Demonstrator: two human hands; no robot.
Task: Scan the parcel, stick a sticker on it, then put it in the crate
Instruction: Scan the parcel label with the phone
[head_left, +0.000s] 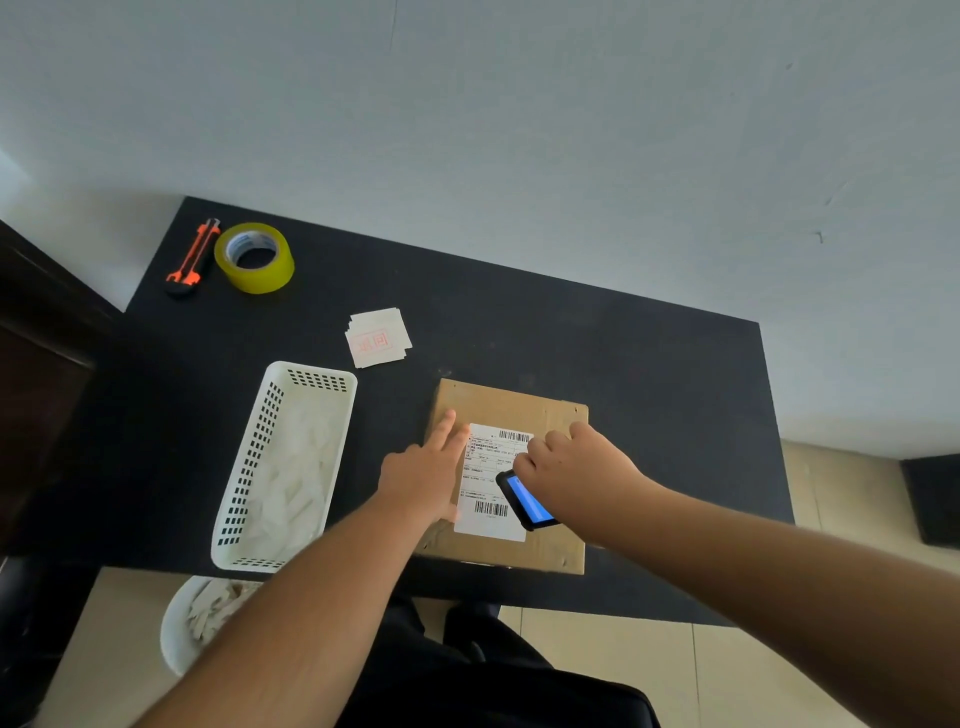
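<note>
Dark trousers (498, 670) of the standing person fill the bottom edge, two bare forearms reaching out above them over the black rectangular tabletop (623, 353).

Left hand (423, 475): flat and open, palm down, fingers spread, pressing on the left part of the flat brown cardboard parcel (550, 410) and touching the edge of its white shipping label (491, 478) (two barcodes printed, one at the top, one near the bottom).

Right hand (576, 467): closed around a black handheld scanner with a lit blue screen (525, 501), held low over the label's right side, screen facing up; whether the device touches the label cannot be told.

Parcel: lying flat near the table's front edge, right of the crate and apart from it, not inside it.

White perforated plastic crate (260, 447): oblong, at the front left of the table, holding a heap of pale white packets (293, 478).

Small stack of white square stickers with red print (378, 338): behind the crate and parcel, between them, touching neither.

Roll of yellow packing tape (254, 257): far left corner, lying flat.

Orange-and-black utility knife (193, 255): just left of the tape.

White round bin (202, 618): on the tiled floor below the table's front left, with white scraps inside, partly hidden by the left forearm.
</note>
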